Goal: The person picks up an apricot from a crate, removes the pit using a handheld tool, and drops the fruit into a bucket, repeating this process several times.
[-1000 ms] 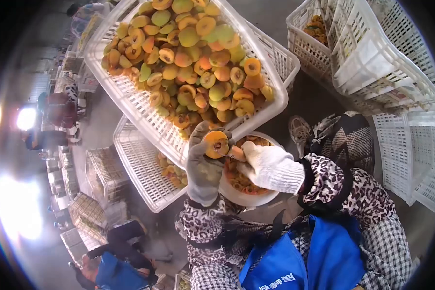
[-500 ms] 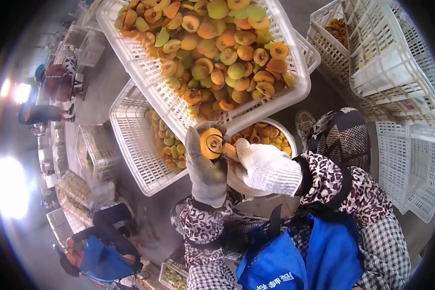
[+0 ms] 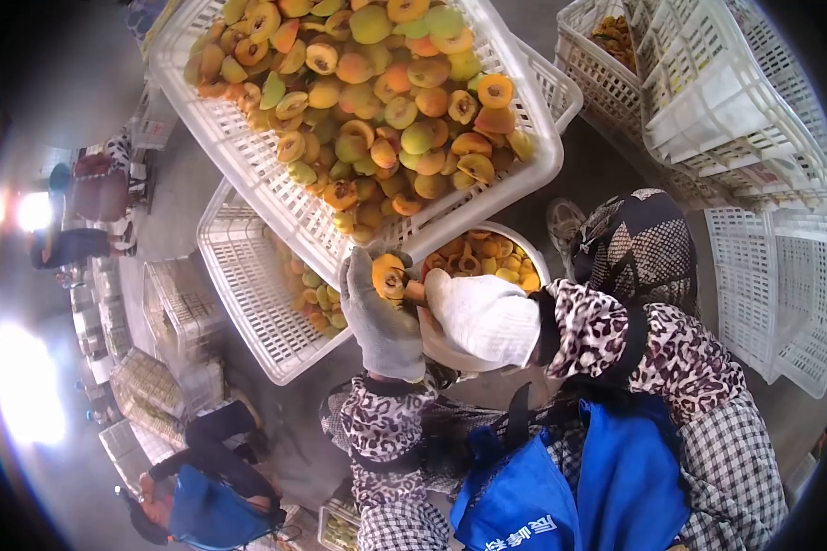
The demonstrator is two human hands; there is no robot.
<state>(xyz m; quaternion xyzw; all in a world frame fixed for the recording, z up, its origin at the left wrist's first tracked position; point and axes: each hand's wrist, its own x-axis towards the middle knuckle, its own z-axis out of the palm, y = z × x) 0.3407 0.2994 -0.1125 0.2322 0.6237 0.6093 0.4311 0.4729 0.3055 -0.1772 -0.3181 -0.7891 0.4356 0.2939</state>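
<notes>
My left hand (image 3: pixel 377 321), in a grey-white work glove, is closed around an apricot half (image 3: pixel 388 274) with its cut face turned to the right. My right hand (image 3: pixel 485 317), gloved in white, grips a small tool by its wooden handle (image 3: pixel 416 292). The tool's tip meets the cut face, but its end is hard to make out now. Just beyond both hands stands a white crate (image 3: pixel 547 170) heaped with apricot halves (image 3: pixel 400 110). Below its near edge, beside my right hand, sits a round white tub (image 3: pixel 544 262) holding more apricot pieces.
Under the heaped crate, another white crate (image 3: pixel 248 308) holds whole-looking apricots (image 3: pixel 317 298). Stacked crates (image 3: pixel 708 129) stand at the right, more crates (image 3: pixel 179 298) at the left. A seated co-worker (image 3: pixel 216 491) is at the lower left, other people (image 3: pixel 101 193) farther off.
The view has shifted, so the crates and hands appear slightly further left. The apricot half has turned in my left hand, and the tool's dark loop, visible before, is now hard to see.
</notes>
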